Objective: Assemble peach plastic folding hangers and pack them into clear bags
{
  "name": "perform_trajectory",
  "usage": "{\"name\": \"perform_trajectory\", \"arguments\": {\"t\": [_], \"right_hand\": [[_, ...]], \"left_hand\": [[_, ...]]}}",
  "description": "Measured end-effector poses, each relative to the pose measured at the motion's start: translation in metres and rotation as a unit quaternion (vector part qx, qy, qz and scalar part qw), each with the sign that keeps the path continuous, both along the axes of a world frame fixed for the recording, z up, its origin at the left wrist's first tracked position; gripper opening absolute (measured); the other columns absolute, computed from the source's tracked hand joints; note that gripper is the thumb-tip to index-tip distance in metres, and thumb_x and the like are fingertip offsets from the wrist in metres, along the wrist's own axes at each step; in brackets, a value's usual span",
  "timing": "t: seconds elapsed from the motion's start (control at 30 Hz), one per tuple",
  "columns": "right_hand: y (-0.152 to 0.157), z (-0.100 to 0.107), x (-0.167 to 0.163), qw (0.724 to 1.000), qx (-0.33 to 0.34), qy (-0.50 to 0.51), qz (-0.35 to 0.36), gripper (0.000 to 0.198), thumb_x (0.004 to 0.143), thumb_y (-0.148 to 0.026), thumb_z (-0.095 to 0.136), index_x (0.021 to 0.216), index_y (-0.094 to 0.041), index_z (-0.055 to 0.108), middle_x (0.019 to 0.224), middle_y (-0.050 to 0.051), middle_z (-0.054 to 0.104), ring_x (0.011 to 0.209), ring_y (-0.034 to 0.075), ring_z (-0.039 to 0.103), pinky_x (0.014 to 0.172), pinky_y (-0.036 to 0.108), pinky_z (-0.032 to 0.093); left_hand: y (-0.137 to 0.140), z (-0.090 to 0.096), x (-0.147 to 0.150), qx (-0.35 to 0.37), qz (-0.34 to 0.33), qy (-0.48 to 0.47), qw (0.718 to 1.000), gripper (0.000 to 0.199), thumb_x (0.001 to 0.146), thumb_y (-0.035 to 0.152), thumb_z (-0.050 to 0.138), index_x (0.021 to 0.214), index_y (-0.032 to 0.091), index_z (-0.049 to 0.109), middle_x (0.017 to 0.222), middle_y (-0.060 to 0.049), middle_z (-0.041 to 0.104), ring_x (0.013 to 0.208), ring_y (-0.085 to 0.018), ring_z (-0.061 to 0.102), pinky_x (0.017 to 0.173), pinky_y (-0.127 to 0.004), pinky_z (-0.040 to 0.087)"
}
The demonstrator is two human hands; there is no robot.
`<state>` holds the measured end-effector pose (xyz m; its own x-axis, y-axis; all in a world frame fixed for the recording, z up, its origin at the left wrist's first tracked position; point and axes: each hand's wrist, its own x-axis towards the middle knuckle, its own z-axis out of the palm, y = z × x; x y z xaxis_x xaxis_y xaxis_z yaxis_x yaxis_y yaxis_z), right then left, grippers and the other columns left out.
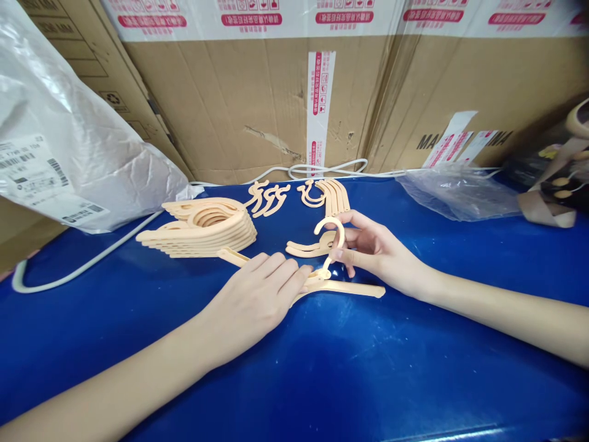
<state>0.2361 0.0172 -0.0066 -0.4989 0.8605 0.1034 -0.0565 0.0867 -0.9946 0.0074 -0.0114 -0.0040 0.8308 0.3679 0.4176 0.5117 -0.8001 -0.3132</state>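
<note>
My left hand (pixel 264 288) is closed over the middle of a cream plastic clothes hanger (pixel 352 288), whose arms stick out on both sides of it. Between the thumb and fingers of my right hand (pixel 375 248) is a curved hanger hook (pixel 339 232). The hook's lower end meets the hanger's centre; whether it is fastened there I cannot tell. Just behind the hook lies another cream hanger piece (pixel 306 248), partly covered by my right fingers. Left of my hands rises a stack of hanger parts (pixel 207 230).
Several loose cream pieces (pixel 268 198) and curved hooks (pixel 335 195) lie toward the back of the blue table (pixel 368 380). Cardboard boxes (pixel 239 104) stand behind, with a white cable (pixel 87 264) along them. A silver-white parcel bag (pixel 69 123) leans at left; a clear plastic bag (pixel 460 193) lies at right.
</note>
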Motion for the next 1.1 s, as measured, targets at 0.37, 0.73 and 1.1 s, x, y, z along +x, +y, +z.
{"name": "perform_trajectory", "arguments": {"t": [0.37, 0.73, 1.1], "right_hand": [[-0.0034, 0.005, 0.0003, 0.999, 0.004, -0.033, -0.028, 0.055, 0.084, -0.019, 0.066, 0.136, -0.019, 0.047, 0.075, -0.003, 0.064, 0.056, 0.008, 0.05, 0.057, 0.027, 0.046], [-0.0037, 0.0028, 0.0008, 0.998, 0.025, -0.045, -0.031, 0.061, 0.084, -0.019, 0.065, 0.142, -0.02, 0.044, 0.079, -0.002, 0.066, 0.056, 0.008, 0.051, 0.057, 0.027, 0.046], [-0.0036, 0.0025, 0.0003, 0.998, 0.017, -0.047, -0.037, 0.062, 0.083, -0.022, 0.067, 0.14, -0.018, 0.044, 0.08, -0.001, 0.068, 0.056, 0.009, 0.053, 0.06, 0.028, 0.051]], "left_hand": [[-0.0023, -0.0032, -0.0023, 0.0, 0.02, 0.014, 1.0, 0.042, 0.099, 0.011, 0.035, 0.139, 0.001, 0.037, 0.089, -0.008, 0.063, 0.076, -0.021, 0.055, 0.069, -0.033, 0.041], [-0.0021, -0.0007, -0.002, -0.012, 0.004, 0.008, 1.0, 0.036, 0.097, 0.007, 0.034, 0.128, 0.007, 0.051, 0.085, -0.005, 0.066, 0.073, -0.02, 0.058, 0.062, -0.032, 0.042], [-0.0002, -0.0003, 0.0022, -0.028, 0.026, -0.044, 0.998, 0.029, 0.099, 0.015, 0.036, 0.121, 0.009, 0.055, 0.089, -0.007, 0.07, 0.074, -0.02, 0.062, 0.063, -0.032, 0.047]]}}
